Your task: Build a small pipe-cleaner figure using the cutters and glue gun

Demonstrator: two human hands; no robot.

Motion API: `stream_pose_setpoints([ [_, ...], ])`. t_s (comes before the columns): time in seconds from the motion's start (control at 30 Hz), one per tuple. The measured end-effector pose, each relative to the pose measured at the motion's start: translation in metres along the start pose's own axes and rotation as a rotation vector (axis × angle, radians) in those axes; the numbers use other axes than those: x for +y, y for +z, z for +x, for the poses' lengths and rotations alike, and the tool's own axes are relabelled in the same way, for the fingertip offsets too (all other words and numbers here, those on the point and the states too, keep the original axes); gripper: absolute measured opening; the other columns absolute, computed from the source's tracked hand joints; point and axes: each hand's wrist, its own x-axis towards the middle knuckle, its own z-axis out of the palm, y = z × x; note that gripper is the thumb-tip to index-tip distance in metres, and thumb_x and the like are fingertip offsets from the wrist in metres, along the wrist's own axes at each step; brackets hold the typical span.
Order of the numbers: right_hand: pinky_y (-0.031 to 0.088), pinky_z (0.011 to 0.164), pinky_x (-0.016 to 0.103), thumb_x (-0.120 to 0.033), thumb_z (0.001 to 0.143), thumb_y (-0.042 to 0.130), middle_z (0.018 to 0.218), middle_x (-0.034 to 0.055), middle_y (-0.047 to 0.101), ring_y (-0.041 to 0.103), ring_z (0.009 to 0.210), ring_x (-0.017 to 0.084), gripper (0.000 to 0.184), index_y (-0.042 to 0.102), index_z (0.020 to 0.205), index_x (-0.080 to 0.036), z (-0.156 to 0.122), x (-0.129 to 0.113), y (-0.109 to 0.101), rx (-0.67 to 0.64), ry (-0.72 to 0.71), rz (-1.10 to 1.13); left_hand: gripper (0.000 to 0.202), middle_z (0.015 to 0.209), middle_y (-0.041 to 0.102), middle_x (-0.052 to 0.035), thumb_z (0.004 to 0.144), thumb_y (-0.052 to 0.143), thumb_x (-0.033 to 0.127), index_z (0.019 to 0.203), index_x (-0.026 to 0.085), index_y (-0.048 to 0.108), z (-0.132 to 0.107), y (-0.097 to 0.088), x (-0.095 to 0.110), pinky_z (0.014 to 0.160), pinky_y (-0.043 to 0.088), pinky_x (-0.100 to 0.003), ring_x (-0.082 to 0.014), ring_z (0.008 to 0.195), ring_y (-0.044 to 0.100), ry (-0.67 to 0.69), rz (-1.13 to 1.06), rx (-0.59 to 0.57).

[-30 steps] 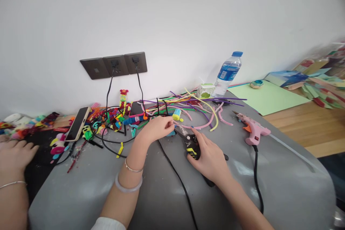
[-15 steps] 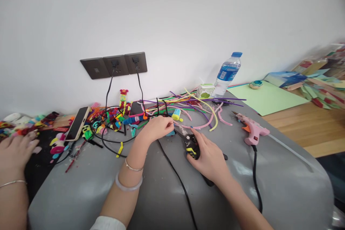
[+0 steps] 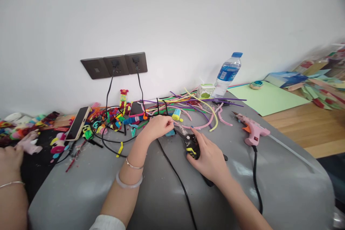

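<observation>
My right hand (image 3: 208, 154) is wrapped over a pair of black and yellow pliers (image 3: 192, 152) resting low at the table, the jaws pointing up and left. Its index finger lies along the tool near the pivot. My left hand (image 3: 156, 128) is closed in a pinch right beside the tips of the jaws; whatever sits between its fingers is too small to make out. Just behind the fingertips is a small blue and yellow piece (image 3: 176, 114). Pink, purple and yellow pipe cleaners (image 3: 206, 106) are spread behind both hands.
A pink glue gun (image 3: 254, 129) lies at right, its black cord running forward. A water bottle (image 3: 228, 73) and small carton (image 3: 205, 91) stand by the wall. Black cables hang from the sockets (image 3: 114, 65). At left are a phone (image 3: 78, 123), craft pieces and another person's hand (image 3: 10, 163).
The other person's hand at far left has drawn back leftward, and a pale pink piece now shows by its fingers. My own hands and the pliers have hardly moved.
</observation>
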Motion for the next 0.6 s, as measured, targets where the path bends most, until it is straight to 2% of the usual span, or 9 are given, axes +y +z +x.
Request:
stream_pose_setpoints([
  [0.33,0.05,0.075,0.038,-0.026,0.073,0.054,0.107,0.0096,0.065,0.064,0.094,0.029,0.074,0.035,0.144,-0.016,0.0,0.0,0.0,-0.03,0.021,-0.015,0.022,0.056,0.047,0.002,0.082,0.042,0.022,0.062,0.02,0.05,0.002,0.001,-0.009,0.055,0.024,-0.027,-0.0133,0.054,0.038,0.005,0.019,0.013],
  [0.4,0.05,0.075,0.038,-0.026,0.073,0.054,0.107,0.0095,0.065,0.064,0.093,0.028,0.074,0.035,0.144,-0.016,0.0,0.0,0.0,-0.028,0.02,-0.016,0.02,0.058,0.048,0.0019,0.082,0.042,0.022,0.063,0.02,0.048,0.002,-0.002,-0.015,0.056,0.025,-0.027,-0.0133,0.056,0.041,-0.024,0.015,0.056],
  [0.5,0.051,0.075,0.038,-0.026,0.073,0.054,0.107,0.0095,0.065,0.065,0.092,0.028,0.074,0.035,0.144,-0.017,-0.001,0.0,0.001,-0.019,0.015,-0.015,0.02,0.058,0.043,0.0029,0.083,0.041,0.021,0.063,0.02,0.042,0.002,-0.007,-0.022,0.058,0.026,-0.026,-0.0127,0.057,0.041,-0.039,-0.025,0.184],
  [0.6,0.051,0.075,0.037,-0.026,0.073,0.054,0.11,0.0101,0.065,0.065,0.095,0.029,0.074,0.035,0.144,-0.017,-0.001,0.001,0.001,-0.009,0.01,-0.017,0.024,0.057,0.038,0.0038,0.086,0.04,0.022,0.062,0.02,0.038,0.002,-0.007,-0.024,0.056,0.025,-0.026,-0.0121,0.056,0.037,0.008,-0.104,0.19],
])
